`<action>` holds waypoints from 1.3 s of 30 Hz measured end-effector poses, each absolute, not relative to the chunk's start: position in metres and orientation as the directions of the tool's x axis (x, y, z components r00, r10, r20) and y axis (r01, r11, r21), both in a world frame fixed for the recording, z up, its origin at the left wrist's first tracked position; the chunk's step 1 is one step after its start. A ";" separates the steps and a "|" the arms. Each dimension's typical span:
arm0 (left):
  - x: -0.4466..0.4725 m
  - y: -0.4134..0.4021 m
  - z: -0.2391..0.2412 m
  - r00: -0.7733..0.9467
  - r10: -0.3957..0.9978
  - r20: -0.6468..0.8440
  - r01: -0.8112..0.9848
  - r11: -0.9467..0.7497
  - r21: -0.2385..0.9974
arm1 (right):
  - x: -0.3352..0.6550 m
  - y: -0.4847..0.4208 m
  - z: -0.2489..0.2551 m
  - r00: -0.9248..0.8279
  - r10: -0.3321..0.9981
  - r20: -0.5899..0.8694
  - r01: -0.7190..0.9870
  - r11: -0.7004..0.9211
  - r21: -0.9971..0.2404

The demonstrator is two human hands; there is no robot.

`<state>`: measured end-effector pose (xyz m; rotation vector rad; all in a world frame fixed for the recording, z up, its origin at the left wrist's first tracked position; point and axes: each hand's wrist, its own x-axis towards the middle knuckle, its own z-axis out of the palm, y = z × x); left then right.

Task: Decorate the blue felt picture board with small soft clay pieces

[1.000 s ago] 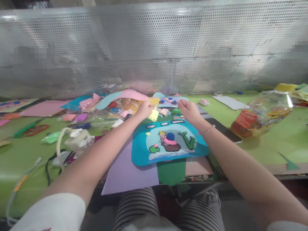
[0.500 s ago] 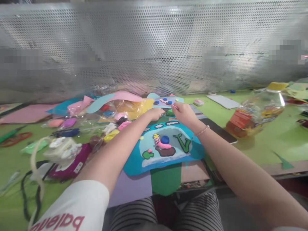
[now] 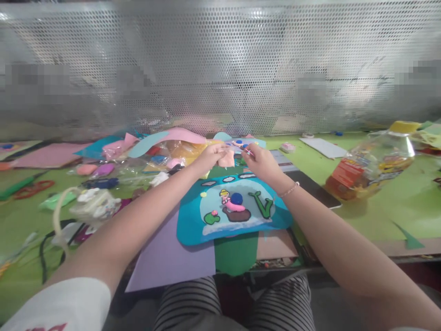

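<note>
Above the far edge of a blue picture board (image 3: pixel 189 225), my left hand (image 3: pixel 211 155) pinches a soft peach-coloured piece (image 3: pixel 226 159), perhaps clay, hanging from the fingertips. Just right of it, my right hand (image 3: pixel 261 158) is closed around a thin pinkish stick-like thing, mostly hidden by the fingers. The board bears a raised figure with a pink tail (image 3: pixel 236 208), a blue ball (image 3: pixel 236 198), a brown rock shape (image 3: pixel 237 216) and green plants (image 3: pixel 262 205). Behind my hands lies a second decorated piece (image 3: pixel 238 143), partly covered.
Bags of coloured clay (image 3: pixel 179 154) and a lumpy white item (image 3: pixel 94 204) crowd the left, with red-handled scissors (image 3: pixel 37 187) beyond. A dark tablet-like slab (image 3: pixel 310 186) and a yellow-capped bottle (image 3: pixel 372 161) stand right. A perforated metal panel (image 3: pixel 220 69) closes the back.
My left hand has risen slightly and moved left, and the peach piece now shows in its fingers. My right hand stays near the same place, still holding the thin thing.
</note>
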<state>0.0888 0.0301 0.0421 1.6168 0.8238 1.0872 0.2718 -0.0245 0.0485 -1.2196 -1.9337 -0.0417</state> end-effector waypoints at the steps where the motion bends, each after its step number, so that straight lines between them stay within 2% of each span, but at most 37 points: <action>1: 0.086 0.018 0.043 0.363 0.900 0.241 -0.016 -0.253 0.967 | 0.268 -0.028 0.050 -0.198 0.750 0.631 0.727 0.544 -0.419; 4: 0.077 -0.018 0.044 0.396 0.892 0.218 0.011 -0.243 0.970 | 0.257 -0.040 0.052 -0.304 0.784 0.541 0.619 0.594 -0.513; 8: 0.063 -0.050 0.044 0.350 0.912 0.214 0.111 -0.267 0.957 | 0.244 -0.050 0.050 -0.459 0.741 0.491 0.512 0.672 -0.535; 12: 0.051 -0.064 0.038 0.341 0.906 0.249 0.121 -0.305 0.945 | 0.234 -0.060 0.047 -0.470 0.735 0.488 0.473 0.677 -0.564; 21: 0.046 -0.073 0.024 0.180 0.908 0.379 0.201 -0.411 0.889 | 0.226 -0.071 0.045 -0.503 0.580 0.641 0.474 0.805 -0.357; 31: 0.045 -0.074 0.018 0.092 0.922 0.377 0.188 -0.388 0.902 | 0.224 -0.069 0.040 -0.534 0.534 0.655 0.449 0.836 -0.316; 39: 0.044 -0.074 0.018 0.156 0.905 0.395 0.162 -0.418 0.894 | 0.219 -0.069 0.034 -0.503 0.581 0.640 0.503 0.799 -0.329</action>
